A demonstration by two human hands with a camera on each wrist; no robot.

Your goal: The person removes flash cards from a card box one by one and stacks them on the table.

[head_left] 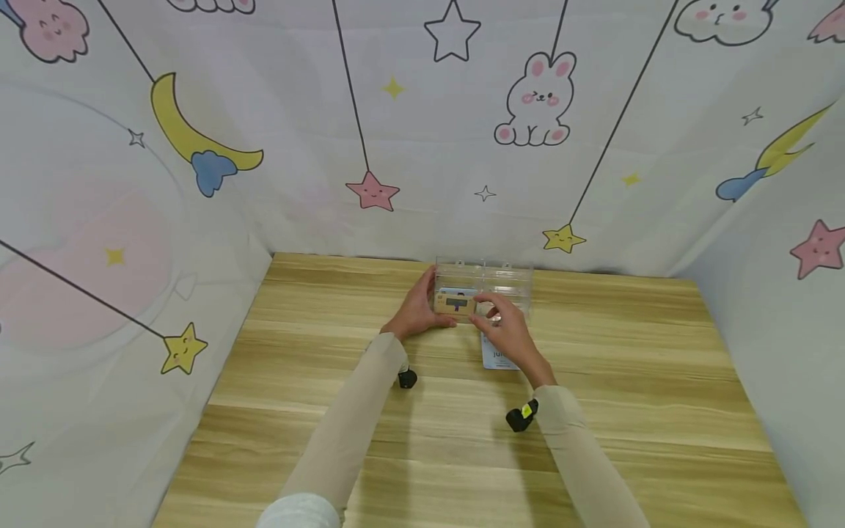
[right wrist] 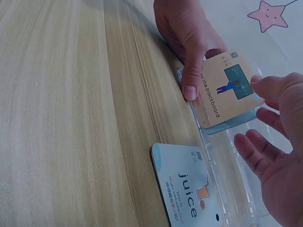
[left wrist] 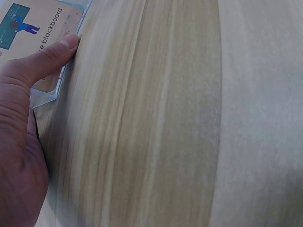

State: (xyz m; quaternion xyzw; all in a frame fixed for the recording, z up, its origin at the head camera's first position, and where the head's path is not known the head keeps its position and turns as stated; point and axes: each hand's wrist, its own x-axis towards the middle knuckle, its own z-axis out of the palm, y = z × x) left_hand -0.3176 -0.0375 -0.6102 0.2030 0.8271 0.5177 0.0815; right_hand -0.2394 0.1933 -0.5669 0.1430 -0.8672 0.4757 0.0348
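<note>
Near the back of the table stands a transparent plastic case (head_left: 518, 282). My left hand (head_left: 414, 308) grips the case's left end, its thumb lying over the front edge, as the left wrist view shows too. A beige picture card (right wrist: 229, 90), printed with a blackboard and a small figure, sits tilted in the left part of the case. Under it, part of a bluish card (right wrist: 234, 122) shows. My right hand (right wrist: 284, 127) touches the beige card's far edge with a fingertip, and its other fingers are loosely spread.
A light blue "juice" card (right wrist: 187, 182) with a dark edge lies on the table in front of the case, partly under my right hand in the head view. Behind the wood-grain table (head_left: 455, 455) hangs a white printed cloth (head_left: 436, 139).
</note>
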